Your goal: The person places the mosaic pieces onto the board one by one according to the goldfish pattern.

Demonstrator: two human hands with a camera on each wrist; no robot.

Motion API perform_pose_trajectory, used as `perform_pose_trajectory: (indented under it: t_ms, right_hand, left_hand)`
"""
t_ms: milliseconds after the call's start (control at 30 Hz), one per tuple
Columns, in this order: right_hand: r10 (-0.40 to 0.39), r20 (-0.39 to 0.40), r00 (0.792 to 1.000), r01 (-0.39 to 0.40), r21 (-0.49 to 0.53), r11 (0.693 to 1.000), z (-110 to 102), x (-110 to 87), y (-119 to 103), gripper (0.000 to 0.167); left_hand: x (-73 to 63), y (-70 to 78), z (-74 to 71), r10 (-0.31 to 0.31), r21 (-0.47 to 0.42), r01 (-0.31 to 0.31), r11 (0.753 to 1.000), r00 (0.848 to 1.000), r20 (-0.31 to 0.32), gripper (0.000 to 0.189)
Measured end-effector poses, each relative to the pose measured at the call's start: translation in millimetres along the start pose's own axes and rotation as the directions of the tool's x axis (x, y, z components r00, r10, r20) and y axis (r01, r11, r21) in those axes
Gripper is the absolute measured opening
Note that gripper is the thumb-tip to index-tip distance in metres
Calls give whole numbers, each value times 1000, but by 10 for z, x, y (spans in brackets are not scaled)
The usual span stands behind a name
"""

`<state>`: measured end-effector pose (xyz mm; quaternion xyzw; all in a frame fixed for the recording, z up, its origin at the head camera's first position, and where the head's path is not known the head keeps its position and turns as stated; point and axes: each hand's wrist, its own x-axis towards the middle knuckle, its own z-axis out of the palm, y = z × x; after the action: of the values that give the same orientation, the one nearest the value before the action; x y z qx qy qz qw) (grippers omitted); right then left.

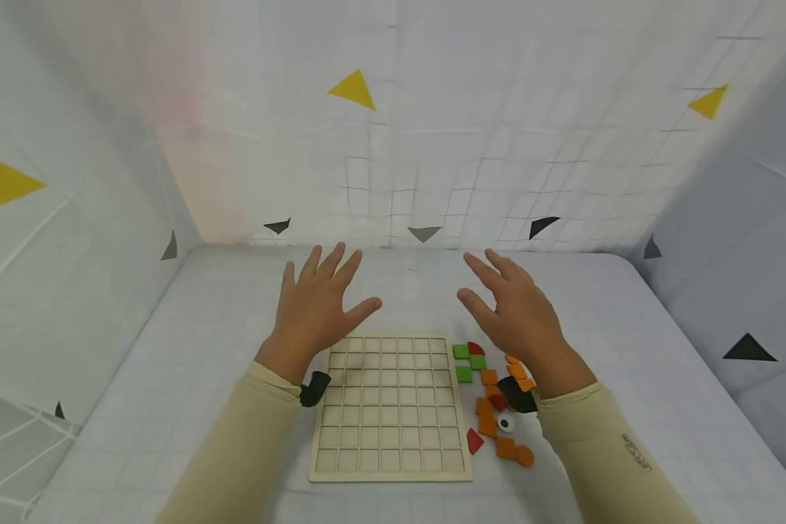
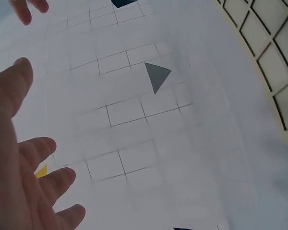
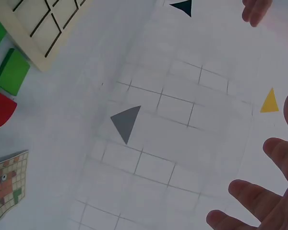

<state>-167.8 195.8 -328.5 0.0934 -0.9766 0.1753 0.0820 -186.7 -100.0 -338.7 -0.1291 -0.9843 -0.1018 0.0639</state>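
A pale wooden grid board (image 1: 370, 415) lies flat on the table, its square cells bare. My left hand (image 1: 314, 302) is held above its far left corner, fingers spread, holding nothing. On the other side, my right hand (image 1: 522, 313) hovers over the table beyond the loose pieces, also spread and holding nothing. Right of the board lie green squares (image 1: 463, 374), several orange pieces (image 1: 487, 425), a red piece (image 1: 474, 441) and a white disc with a black dot (image 1: 505, 422). My right wrist partly hides this group. A small gridded picture card (image 3: 9, 184) shows in the right wrist view.
The table (image 1: 216, 291) has a white cover. White sheets with thin lines and yellow and dark triangles stand at the back (image 1: 419, 160) and on both sides. A dark strap (image 1: 315, 388) sits at my left wrist.
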Motion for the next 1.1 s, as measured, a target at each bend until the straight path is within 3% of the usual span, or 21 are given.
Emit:
perform_pose_trajectory:
  t_ms: [200,333,500,700,900,1100]
  right_hand:
    - [37,12,999,-38,18,999,31,-199,131,63]
    - [76,22,997,-76,33,997,132,-331,221,65]
    - [134,40,990,-137,65,988,295,-499,344,66]
    - [207,46,977,-210,95,973,340,-667,522,71]
    - [279,76,957,-288,156,945,384,-821,663,79]
    - [345,201,917,-386,223,895,436,-1006,682,86]
  left_hand:
    - [-220,-224,140,29,-22,-28,999,999,38,85]
    - [-401,-440,261,88,-189,-64,980,989,120,90]
    - [-612,-658,385,94,-368,5,930,964,250,103]
    - [-800,-821,512,54,-392,58,918,962,268,112]
    - [-934,-948,626,51,-457,80,886,962,268,118]
    - [-1023,-999,642,59,-475,87,876,957,283,123]
